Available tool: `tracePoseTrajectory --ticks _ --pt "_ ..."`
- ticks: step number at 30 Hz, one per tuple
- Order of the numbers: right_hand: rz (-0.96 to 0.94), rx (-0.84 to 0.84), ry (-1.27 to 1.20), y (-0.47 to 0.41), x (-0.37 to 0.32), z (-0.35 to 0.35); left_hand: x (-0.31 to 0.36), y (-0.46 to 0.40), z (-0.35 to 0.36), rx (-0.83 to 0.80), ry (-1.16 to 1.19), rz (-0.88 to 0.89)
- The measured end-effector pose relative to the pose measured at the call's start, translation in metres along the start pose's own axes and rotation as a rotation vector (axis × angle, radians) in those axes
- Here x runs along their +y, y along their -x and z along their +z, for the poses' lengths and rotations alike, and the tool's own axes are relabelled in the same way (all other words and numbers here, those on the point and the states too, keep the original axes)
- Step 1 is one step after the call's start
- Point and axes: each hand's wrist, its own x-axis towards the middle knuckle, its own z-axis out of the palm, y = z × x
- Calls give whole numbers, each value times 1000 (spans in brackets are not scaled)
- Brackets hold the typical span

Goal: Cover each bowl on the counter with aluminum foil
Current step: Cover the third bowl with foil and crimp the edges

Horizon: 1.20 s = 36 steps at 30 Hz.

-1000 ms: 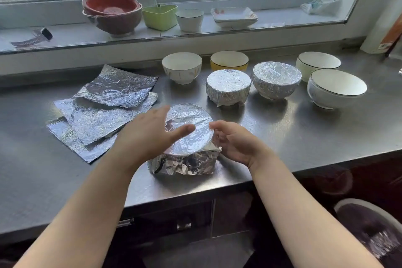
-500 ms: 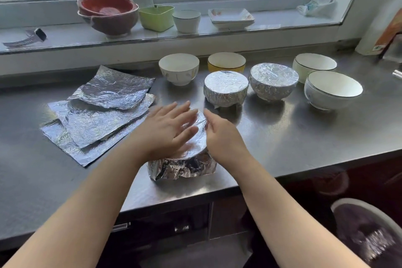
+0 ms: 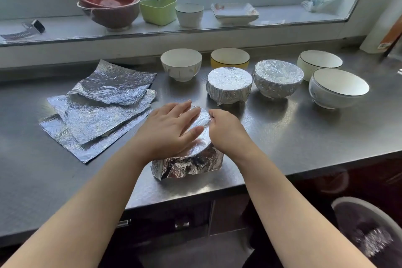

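A bowl wrapped in aluminum foil (image 3: 189,163) stands near the counter's front edge. My left hand (image 3: 169,130) lies flat on its foil top, fingers straight. My right hand (image 3: 226,132) is at the bowl's right rim, fingers curled down over the foil at the edge. Behind it stand two foil-covered bowls (image 3: 229,80) (image 3: 277,74). Uncovered bowls sit around them: a white one (image 3: 181,65), a yellow one (image 3: 230,59), and two white ones at the right (image 3: 319,61) (image 3: 339,87). Loose foil sheets (image 3: 102,111) lie stacked at the left.
The windowsill holds stacked red bowls (image 3: 108,4), a green container (image 3: 158,10), a white cup (image 3: 189,14) and a square white dish (image 3: 235,12). A foil-lined bin (image 3: 369,230) stands on the floor at the lower right, below the steel counter (image 3: 293,137).
My left hand came down from the bowl's left side to lie flat on the foil top. My right hand slid from the near right side up along the rim.
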Motion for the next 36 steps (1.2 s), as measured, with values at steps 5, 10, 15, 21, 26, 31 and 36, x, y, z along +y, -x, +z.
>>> tracePoseTrajectory --ticks 5,10,15,21,26,31,36 --pt "10 -124 -130 -5 6 -4 3 2 -1 19 3 -16" --pt "136 -211 -512 0 17 -4 5 1 -2 7 4 -36" --pt "202 -345 -791 9 23 -6 8 4 -3 8 10 -72" --pt "171 -279 -744 6 23 -11 15 7 -1 1 -8 -167" --pt "-91 122 -329 13 14 -22 23 8 5 28 -22 -225" --pt "-112 58 -22 25 3 -2 30 9 6 24 -13 -288" --pt "-39 15 -104 19 4 -3 32 10 4 15 9 -303"
